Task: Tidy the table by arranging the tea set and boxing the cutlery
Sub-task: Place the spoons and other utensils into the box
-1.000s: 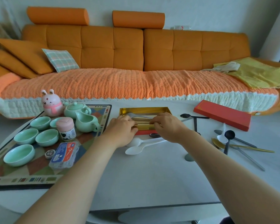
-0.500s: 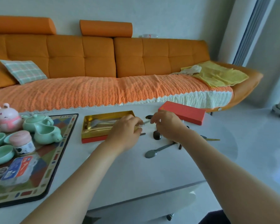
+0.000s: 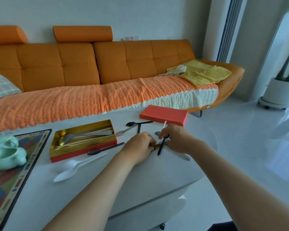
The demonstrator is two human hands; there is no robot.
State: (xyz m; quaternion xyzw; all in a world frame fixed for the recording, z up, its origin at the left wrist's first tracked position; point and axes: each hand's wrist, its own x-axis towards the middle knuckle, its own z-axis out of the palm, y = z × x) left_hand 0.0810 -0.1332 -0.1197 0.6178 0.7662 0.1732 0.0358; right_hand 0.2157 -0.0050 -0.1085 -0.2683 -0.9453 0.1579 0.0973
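Fingers of right hand pinch 2 handles: black utensil and white utensil. Left hand curls on gold piece. All near the bench's far right corner. Light, stiff, slick: grip mid-handle. Open box sits along the far edge.

open gold box, cutlery inside, spoons beside

**Sofa and surroundings**

A long orange upholstered sofa stands by the wall. An orange knitted throw with white fringe covers its seat. A crumpled yellow cloth lies at its right end, a pale plaid cushion at its left. A white round planter on castors stands far right.
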